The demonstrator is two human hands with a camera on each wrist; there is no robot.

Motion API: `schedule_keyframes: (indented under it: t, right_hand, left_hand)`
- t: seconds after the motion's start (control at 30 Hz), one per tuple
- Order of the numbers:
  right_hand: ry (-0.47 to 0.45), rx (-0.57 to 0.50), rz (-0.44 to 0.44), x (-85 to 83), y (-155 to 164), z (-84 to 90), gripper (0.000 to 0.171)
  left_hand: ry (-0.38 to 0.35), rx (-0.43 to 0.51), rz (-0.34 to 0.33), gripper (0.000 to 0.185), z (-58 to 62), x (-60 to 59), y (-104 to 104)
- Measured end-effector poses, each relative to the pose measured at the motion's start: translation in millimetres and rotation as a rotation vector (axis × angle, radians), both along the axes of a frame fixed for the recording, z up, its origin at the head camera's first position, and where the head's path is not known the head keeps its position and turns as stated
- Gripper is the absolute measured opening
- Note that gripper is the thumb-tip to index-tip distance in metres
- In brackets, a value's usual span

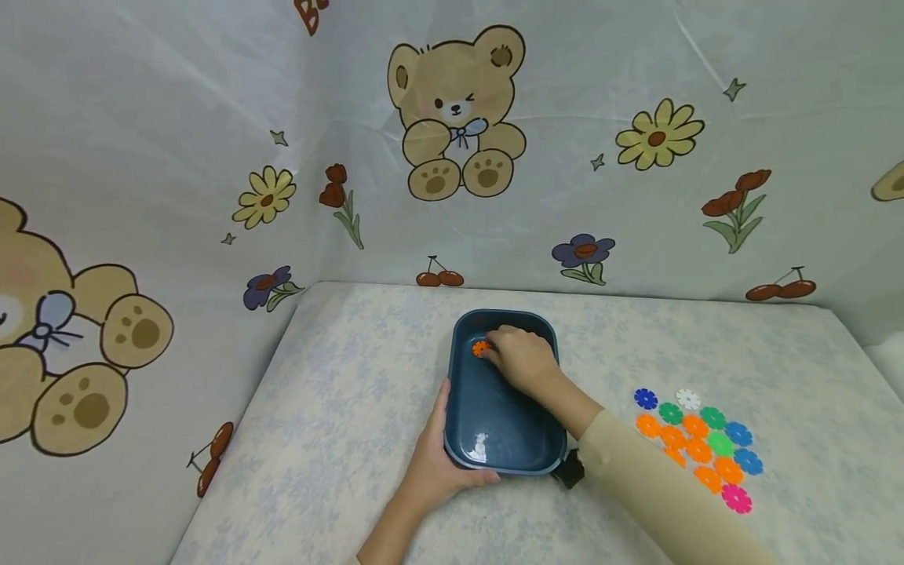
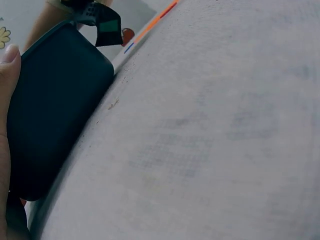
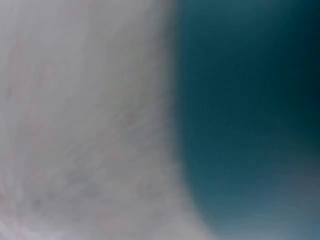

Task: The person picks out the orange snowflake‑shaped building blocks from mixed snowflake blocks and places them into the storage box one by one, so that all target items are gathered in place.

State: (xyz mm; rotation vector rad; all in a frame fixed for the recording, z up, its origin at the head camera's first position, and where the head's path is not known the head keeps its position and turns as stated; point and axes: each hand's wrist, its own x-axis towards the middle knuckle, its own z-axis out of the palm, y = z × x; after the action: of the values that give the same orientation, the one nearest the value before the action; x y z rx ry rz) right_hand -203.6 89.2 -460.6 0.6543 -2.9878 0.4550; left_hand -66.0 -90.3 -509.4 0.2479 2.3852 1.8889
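Observation:
A dark blue rectangular plastic box [image 1: 504, 420] sits on the table, its inside facing up toward the head camera. My left hand [image 1: 436, 463] holds its near left corner, fingers along the left side and thumb along the front wall. In the left wrist view the thumb [image 2: 7, 95] lies against the box's outer wall [image 2: 55, 110]. My right hand [image 1: 523, 357] reaches inside the far end of the box. Its thumb and fingertips pinch an orange notched plastic disc [image 1: 480, 348] close over the floor. The right wrist view is blurred and shows only the box wall [image 3: 240, 110] and tabletop.
To the right of the box, several notched discs [image 1: 699, 450] lie flat in a loose cluster, in orange, green, blue, white and pink. A pale patterned cloth covers the table [image 1: 353, 369]. Behind it and on the left hang cloth walls [image 1: 565, 71] printed with bears and flowers.

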Motion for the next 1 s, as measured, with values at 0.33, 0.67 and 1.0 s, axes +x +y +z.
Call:
schedule_keyframes:
  t: [0.33,0.67,1.0]
  right_hand:
    - [0.057,-0.224,-0.072,29.9,59,51.4,0.037]
    - [-0.071,-0.157,-0.226,63.5,165,48.9,0.037]
    - [-0.347,-0.102,-0.257,101.6,211,11.8,0.044]
  left_hand:
    - [0.013,0.009,0.008,0.142,-1.2,0.8,1]
    - [0.034,-0.001,0.013,0.143,-1.4,0.2,1]
    - [-0.006,0.012,0.017,0.143,-1.3,0.7,3]
